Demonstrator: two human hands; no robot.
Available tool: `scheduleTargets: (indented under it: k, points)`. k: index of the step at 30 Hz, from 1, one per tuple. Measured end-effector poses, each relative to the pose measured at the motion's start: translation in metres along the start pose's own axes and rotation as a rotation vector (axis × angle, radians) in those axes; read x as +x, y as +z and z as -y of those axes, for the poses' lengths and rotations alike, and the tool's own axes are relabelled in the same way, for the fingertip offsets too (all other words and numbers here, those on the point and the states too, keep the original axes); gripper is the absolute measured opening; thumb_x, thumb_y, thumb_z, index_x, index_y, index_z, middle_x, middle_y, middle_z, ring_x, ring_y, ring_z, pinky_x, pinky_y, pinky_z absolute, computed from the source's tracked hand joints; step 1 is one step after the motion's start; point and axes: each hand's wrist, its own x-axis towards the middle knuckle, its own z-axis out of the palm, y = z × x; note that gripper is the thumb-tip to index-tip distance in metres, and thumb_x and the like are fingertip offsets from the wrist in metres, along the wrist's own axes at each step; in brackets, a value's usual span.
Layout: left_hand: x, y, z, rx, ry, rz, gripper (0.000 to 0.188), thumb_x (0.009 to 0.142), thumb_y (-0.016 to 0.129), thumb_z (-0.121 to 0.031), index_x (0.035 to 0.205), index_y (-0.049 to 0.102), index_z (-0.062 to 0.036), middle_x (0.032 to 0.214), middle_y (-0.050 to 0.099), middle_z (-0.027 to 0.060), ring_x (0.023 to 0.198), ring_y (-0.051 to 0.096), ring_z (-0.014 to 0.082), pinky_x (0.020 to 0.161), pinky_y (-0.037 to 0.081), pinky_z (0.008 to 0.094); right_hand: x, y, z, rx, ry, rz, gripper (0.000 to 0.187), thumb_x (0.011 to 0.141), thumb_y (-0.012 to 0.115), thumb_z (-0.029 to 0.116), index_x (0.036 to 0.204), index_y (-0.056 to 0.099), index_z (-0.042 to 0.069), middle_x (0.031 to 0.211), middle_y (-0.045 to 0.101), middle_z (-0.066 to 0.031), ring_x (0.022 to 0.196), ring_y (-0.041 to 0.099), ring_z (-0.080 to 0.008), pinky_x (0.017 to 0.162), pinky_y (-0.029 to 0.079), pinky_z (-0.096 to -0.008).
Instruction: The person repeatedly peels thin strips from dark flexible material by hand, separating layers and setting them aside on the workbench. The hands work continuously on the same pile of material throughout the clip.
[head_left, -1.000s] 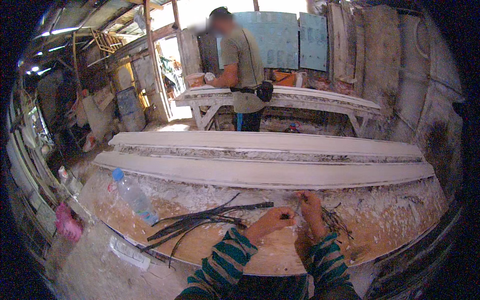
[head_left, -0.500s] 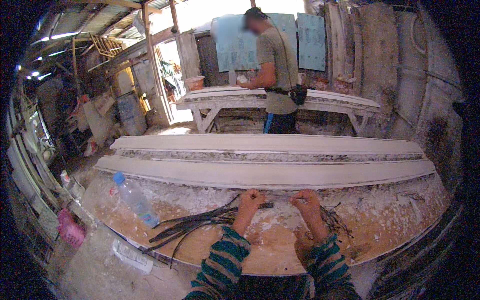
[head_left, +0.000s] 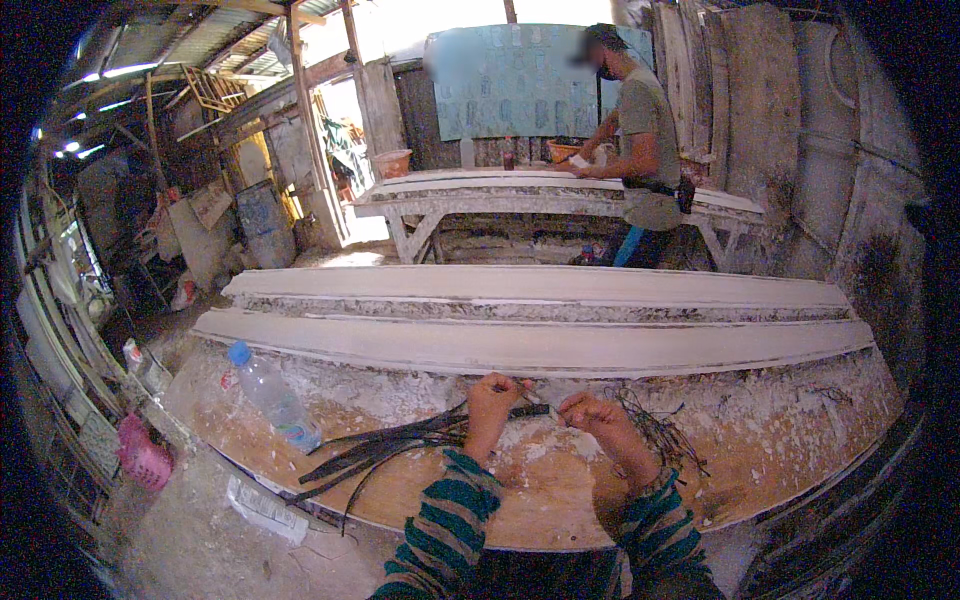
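Above the near edge of the work table, my left hand (head_left: 492,405) is closed in a pinch, and my right hand (head_left: 602,416) is pinched shut close by. Both seem to grip a thin dark strip, which barely shows between the fingers. A bundle of flat black strips (head_left: 392,444) lies under and left of my left hand, its cut end showing between the hands. Thinner dark strands (head_left: 655,432) are heaped beside my right wrist. Just beyond my hands, a long white moulding (head_left: 540,346) lies across the table, with a second white moulding (head_left: 540,287) parallel behind it.
A clear plastic bottle with a blue cap (head_left: 268,396) lies on the table (head_left: 540,515) at left. White flakes cover the wood. A co-worker (head_left: 645,130) stands at a far bench (head_left: 480,207). A pink basket (head_left: 143,452) is on the floor at left.
My hands have drawn closer together; the right hand moved left and slightly nearer, and the strand stretched between them no longer shows clearly. The co-worker has shifted right along the far bench.
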Motion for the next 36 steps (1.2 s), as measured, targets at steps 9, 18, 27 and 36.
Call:
scheduleTargets:
  k: [9,18,27,36]
  points:
    - [0.001,0.008,0.01,-0.088,0.0,-0.004,0.017,0.069,0.071,-0.008,0.061,0.058,-0.0004,0.058,0.058,0.0034,0.052,0.049,0.0082,0.05,0.041,0.0249,-0.003,0.007,0.009,0.002,0.062,0.118,0.012,0.077,0.062,0.012,0.085,0.065,0.003,0.103,0.054,-0.0057,0.097,0.05,-0.017,0.084,0.04,-0.0303]
    - [-0.006,0.008,0.0,-0.195,-0.022,-0.02,0.021,0.068,0.074,-0.016,0.062,0.06,-0.0004,0.059,0.06,0.0044,0.053,0.052,0.0081,0.049,0.042,0.0246,-0.003,0.01,0.013,0.063,0.053,0.163,0.011,0.074,0.065,0.013,0.079,0.063,0.004,0.103,0.053,-0.0082,0.091,0.051,-0.0168,0.08,0.041,-0.0296]
    - [-0.009,0.003,-0.017,0.021,-0.007,-0.039,0.02,0.068,0.073,-0.016,0.064,0.061,0.0001,0.058,0.06,0.0052,0.052,0.053,0.0091,0.049,0.043,0.0237,-0.004,0.011,0.014,0.02,0.032,0.053,0.009,0.072,0.067,0.008,0.078,0.062,0.004,0.092,0.058,-0.008,0.089,0.054,-0.0189,0.078,0.043,-0.0314]
    - [-0.01,0.009,-0.007,-0.07,0.012,0.004,0.013,0.07,0.068,-0.008,0.065,0.06,0.0012,0.062,0.062,0.0075,0.055,0.056,0.0105,0.052,0.045,0.0238,-0.005,0.01,0.014,-0.094,0.042,-0.033,0.01,0.072,0.067,0.01,0.079,0.062,0.004,0.084,0.061,-0.0054,0.087,0.057,-0.0172,0.081,0.042,-0.0306]
